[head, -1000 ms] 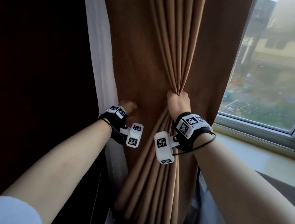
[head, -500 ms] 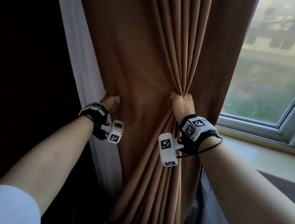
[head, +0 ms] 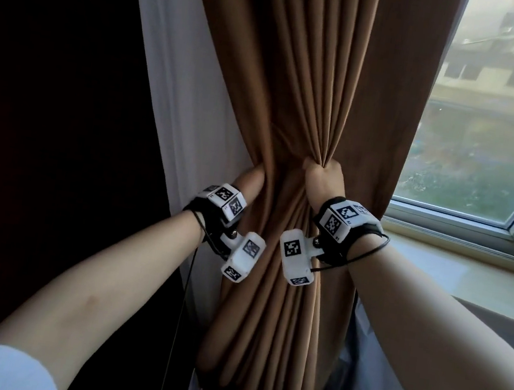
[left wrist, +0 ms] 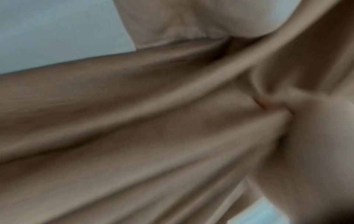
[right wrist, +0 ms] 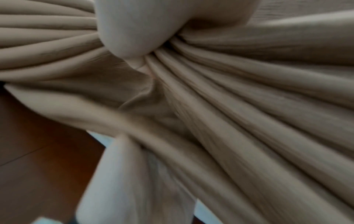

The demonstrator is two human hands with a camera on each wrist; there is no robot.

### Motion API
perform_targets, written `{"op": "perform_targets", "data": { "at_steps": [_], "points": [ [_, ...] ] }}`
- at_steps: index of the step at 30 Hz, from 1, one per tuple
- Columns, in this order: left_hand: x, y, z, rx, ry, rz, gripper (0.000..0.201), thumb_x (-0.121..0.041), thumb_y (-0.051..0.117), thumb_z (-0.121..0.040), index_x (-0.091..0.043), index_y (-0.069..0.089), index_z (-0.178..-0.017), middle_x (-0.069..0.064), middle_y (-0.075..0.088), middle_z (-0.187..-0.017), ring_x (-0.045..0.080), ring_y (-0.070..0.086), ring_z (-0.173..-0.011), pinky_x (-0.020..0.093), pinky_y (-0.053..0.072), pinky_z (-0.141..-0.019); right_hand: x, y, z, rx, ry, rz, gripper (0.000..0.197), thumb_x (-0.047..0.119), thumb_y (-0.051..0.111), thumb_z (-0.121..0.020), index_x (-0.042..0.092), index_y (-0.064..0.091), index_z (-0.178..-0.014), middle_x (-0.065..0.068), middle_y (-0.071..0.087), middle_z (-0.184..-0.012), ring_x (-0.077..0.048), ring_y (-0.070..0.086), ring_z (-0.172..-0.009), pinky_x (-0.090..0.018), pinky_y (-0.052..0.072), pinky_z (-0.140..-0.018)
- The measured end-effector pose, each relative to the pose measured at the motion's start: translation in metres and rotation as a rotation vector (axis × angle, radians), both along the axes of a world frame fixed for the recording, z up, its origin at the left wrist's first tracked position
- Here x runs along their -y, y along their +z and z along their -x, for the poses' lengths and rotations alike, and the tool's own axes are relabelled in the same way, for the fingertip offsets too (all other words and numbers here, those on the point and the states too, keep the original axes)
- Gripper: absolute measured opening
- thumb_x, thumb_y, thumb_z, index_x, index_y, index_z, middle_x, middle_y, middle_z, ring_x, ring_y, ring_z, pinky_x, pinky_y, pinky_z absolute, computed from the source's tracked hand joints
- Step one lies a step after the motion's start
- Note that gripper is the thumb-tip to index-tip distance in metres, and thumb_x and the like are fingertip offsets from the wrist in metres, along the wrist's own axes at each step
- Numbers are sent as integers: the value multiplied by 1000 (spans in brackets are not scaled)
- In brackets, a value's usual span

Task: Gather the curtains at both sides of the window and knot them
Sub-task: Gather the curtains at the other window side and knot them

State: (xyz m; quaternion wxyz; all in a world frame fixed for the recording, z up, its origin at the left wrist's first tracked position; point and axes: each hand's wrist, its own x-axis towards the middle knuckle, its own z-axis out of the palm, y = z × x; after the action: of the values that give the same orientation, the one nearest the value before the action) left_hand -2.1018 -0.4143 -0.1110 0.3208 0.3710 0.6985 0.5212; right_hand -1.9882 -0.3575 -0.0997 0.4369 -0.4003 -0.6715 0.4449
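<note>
A brown curtain (head: 314, 80) hangs at the left side of the window, its folds drawn together at waist height. My right hand (head: 322, 179) grips the bunched folds in a fist at the middle. My left hand (head: 250, 182) holds the curtain's left edge just beside it, its fingers tucked behind the cloth. In the left wrist view the brown folds (left wrist: 153, 128) fill the frame and run toward my hand (left wrist: 316, 136). The right wrist view shows the pleats (right wrist: 249, 91) fanning out from my fist (right wrist: 130, 30).
A white sheer curtain (head: 178, 84) hangs left of the brown one, next to a dark wall (head: 33, 130). The window (head: 496, 129) and its pale sill (head: 469, 274) lie to the right. A grey cushion edge (head: 495, 324) sits below the sill.
My left hand has swung from the far left edge in toward the right hand, pulling the curtain's left side with it. The right hand kept its grip on the bunch.
</note>
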Motion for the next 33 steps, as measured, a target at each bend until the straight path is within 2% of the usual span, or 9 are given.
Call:
{"op": "perform_targets", "data": {
  "at_steps": [5, 9, 11, 16, 19, 22, 26, 29, 33],
  "points": [
    [14, 1, -33, -40, 49, -36, 55, -39, 38, -90, 0, 54, -126, 23, 55, -131, 34, 52, -123, 41, 39, -107, 15, -2, -11, 115, 53, -69, 29, 25, 47, -87, 10, 61, -108, -18, 65, -109, -36, 58, -101, -34, 43, -81],
    [34, 0, -49, 190, -7, -189, 72, -65, 39, -83, -13, 51, -132, 6, 59, -127, 21, 55, -120, 37, 38, -109, 26, -6, -25, 200, 135, -152, 33, 24, 53, -87, 11, 60, -116, -14, 67, -112, -32, 61, -105, -33, 48, -84],
    [44, 5, -59, 102, -1, -160, 79, -72, 49, -74, -15, 53, -130, 4, 63, -122, 19, 59, -115, 32, 43, -103, 31, -8, -30, 206, 187, -185, 29, 25, 55, -87, 10, 60, -111, -11, 69, -106, -29, 64, -100, -33, 51, -83],
    [52, 14, -77, -36, 183, -148, 55, -45, 77, -66, -11, 66, -109, 3, 70, -105, 17, 66, -100, 27, 49, -93, 49, -12, -33, 440, 401, -424, 34, 25, 50, -89, 10, 57, -119, -8, 66, -112, -24, 64, -102, -33, 50, -90],
    [55, 18, -89, -22, 394, -163, 36, -32, 73, -77, -8, 67, -103, 5, 68, -93, 21, 67, -90, 23, 50, -78, 51, -23, -42, 231, 527, -302, 28, 21, 63, -82, 12, 63, -109, -3, 71, -104, -18, 66, -98, -32, 53, -88],
    [61, 16, -89, -208, 552, -65, 32, -22, 60, -86, -2, 65, -110, 17, 68, -105, 29, 63, -108, 26, 45, -82, 47, -30, -55, 67, 644, -128, 19, 18, 70, -81, 18, 62, -98, 2, 67, -95, -14, 63, -90, -33, 51, -92],
    [67, 13, -89, -292, 539, -37, 36, -15, 57, -88, -3, 58, -122, 16, 62, -125, 28, 57, -118, 24, 42, -91, 37, -26, -83, -148, 302, -380, 37, 4, 61, -79, 6, 55, -116, -8, 58, -116, -17, 56, -102, -35, 44, -100],
    [68, 17, -93, -262, 547, -40, 42, -15, 58, -88, -5, 53, -128, 13, 59, -130, 28, 55, -120, 20, 38, -91, 20, -9, -104, -132, -137, -463, 58, 8, 56, -74, 13, 44, -130, -11, 35, -141, -23, 32, -131, -29, 17, -113],
    [68, 20, -101, -195, 581, -27, 44, -16, 59, -88, -5, 51, -129, 12, 58, -131, 28, 54, -121, 25, 39, -99, 4, -2, -114, -82, -84, -309, 21, 16, 57, -83, 15, 54, -103, -6, 56, -113, -23, 52, -105, -34, 39, -96]
  ]
}}
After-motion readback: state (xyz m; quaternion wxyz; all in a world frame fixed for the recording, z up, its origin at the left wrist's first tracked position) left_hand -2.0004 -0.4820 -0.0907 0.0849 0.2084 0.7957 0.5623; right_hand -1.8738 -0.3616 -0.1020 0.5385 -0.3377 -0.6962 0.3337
